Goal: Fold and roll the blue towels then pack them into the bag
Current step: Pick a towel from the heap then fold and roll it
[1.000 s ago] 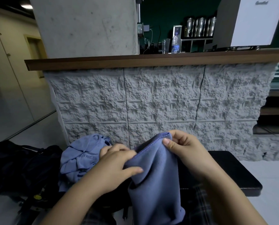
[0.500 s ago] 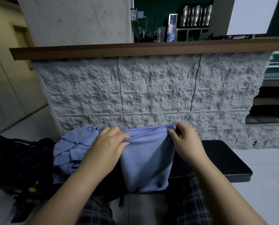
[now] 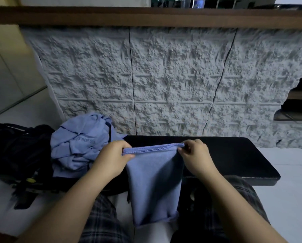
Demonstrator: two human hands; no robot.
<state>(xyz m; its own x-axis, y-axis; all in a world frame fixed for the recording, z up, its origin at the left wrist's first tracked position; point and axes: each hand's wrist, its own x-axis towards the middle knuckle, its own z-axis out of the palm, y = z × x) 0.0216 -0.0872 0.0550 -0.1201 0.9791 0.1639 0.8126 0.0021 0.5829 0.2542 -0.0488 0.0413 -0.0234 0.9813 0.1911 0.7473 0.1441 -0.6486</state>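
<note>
A blue towel (image 3: 154, 183) hangs folded in front of me, its stitched top edge stretched level between both hands. My left hand (image 3: 111, 159) pinches the left top corner and my right hand (image 3: 195, 155) pinches the right one. The towel's lower end curls above my knees. A crumpled pile of more blue towels (image 3: 80, 142) lies on the left end of the black bench (image 3: 234, 158). The black bag (image 3: 15, 151) sits left of that pile, partly on the floor.
A rough grey stone counter front (image 3: 164, 76) with a wooden top (image 3: 146, 15) rises right behind the bench. White floor shows on both sides. My legs in plaid shorts (image 3: 101, 221) are below the towel.
The towel's top edge went from bunched to pulled flat and wide between my hands. The view tilted downward, and the towel now hangs lower over my lap.
</note>
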